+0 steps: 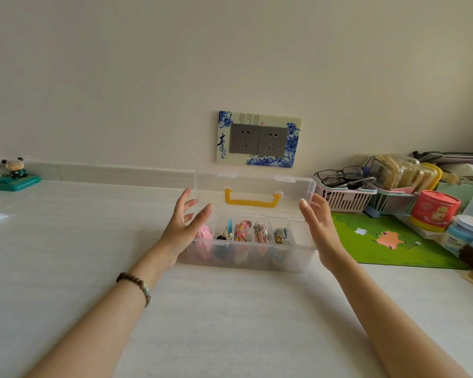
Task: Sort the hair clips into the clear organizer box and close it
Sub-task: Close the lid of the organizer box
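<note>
Hands frame the clear organizer box (246, 252) from both sides on the pale tabletop (230, 323). The left hand (185, 227) hovers at the box's nine o'clock end, fingers spread wide and curved, gripping nothing. The right hand (316, 222) stands at the three o'clock end, also spread, its fingertips close against the edge of the raised lid (254, 193); whether they actually touch it I cannot tell. A beaded bracelet (137, 286) circles the left wrist.

The box sits a little above the centre of the scene, its lid upright toward twelve o'clock, a yellow handle (251, 200) showing through the clear plastic. Inside, a row of compartments holds hair clips (242, 230): something pink at the nine o'clock end, then dark and blue pieces, a floral bow, pink striped clips, and a blue one; the last cell toward three o'clock looks bare.

On the wall at twelve o'clock hangs a double socket (258, 139) in a blue-flowered frame. Around two to three o'clock lie a green mat (380, 241), a basket (344, 197) with glasses, and a red tin (433, 210). A small figurine (15, 167) stands far off at nine o'clock.
</note>
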The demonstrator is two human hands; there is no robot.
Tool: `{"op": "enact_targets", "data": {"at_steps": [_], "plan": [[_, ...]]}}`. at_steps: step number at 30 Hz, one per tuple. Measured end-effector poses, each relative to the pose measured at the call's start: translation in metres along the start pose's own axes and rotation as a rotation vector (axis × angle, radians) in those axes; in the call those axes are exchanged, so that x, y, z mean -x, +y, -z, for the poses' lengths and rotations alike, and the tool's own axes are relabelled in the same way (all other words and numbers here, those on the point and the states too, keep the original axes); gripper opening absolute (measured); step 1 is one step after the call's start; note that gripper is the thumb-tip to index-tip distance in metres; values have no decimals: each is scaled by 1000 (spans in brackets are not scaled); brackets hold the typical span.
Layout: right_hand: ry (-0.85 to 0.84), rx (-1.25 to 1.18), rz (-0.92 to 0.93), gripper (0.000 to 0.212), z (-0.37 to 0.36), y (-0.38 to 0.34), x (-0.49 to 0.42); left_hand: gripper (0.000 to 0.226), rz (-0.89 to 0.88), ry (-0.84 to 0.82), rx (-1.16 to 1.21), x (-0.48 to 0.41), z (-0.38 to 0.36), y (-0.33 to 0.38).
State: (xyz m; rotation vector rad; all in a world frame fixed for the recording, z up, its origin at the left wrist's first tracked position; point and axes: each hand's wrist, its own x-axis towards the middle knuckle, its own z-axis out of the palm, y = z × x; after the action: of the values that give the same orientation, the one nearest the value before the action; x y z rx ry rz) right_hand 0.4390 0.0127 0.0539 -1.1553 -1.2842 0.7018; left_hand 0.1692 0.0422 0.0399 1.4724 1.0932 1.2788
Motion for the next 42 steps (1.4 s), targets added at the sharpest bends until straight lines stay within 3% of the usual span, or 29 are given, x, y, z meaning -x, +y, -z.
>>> {"op": "enact_targets", "data": {"at_steps": [2, 6, 10, 12, 14, 19, 22, 30, 34, 36, 38, 40, 42], "plan": [[0, 17, 28, 89, -1, -2, 0, 110, -18, 21, -33, 1, -2, 3], [50, -42, 79, 66, 2, -10, 0, 73, -19, 100, 50, 3, -4, 9], [-162, 45, 31, 30, 14, -14, -7, 53, -51, 81, 35, 6, -4, 11], [-283, 117, -34, 50, 19, -13, -7, 37, -59, 59, -47, 8, -5, 9], [-394, 160, -107, 69, 21, -12, -4, 47, -55, 13, -92, 11, -4, 8], [-500, 192, -188, 89, 23, -13, 0, 79, 7, -60, -91, 14, 0, 12], [-519, 254, -204, 86, 24, -13, -1, 85, 18, -116, -137, 14, 2, 11], [-546, 301, -253, 81, 25, -17, -2, 73, 15, -163, -199, 11, 4, 14], [-564, 374, -302, 78, 23, -24, -3, 55, -71, -129, -341, 12, 1, 21], [-524, 545, -220, 75, 24, -32, -6, 47, -150, -117, -493, 11, -1, 24], [-391, 836, -8, 69, 22, -37, -4, 43, -252, -122, -760, 10, -4, 26], [-214, 1057, 234, 64, 16, -39, 10, 52, -358, -122, -978, 15, -6, 27], [-171, 1126, 380, 67, 8, -34, 31, 69, -468, -128, -1031, 25, -4, 25]]}}
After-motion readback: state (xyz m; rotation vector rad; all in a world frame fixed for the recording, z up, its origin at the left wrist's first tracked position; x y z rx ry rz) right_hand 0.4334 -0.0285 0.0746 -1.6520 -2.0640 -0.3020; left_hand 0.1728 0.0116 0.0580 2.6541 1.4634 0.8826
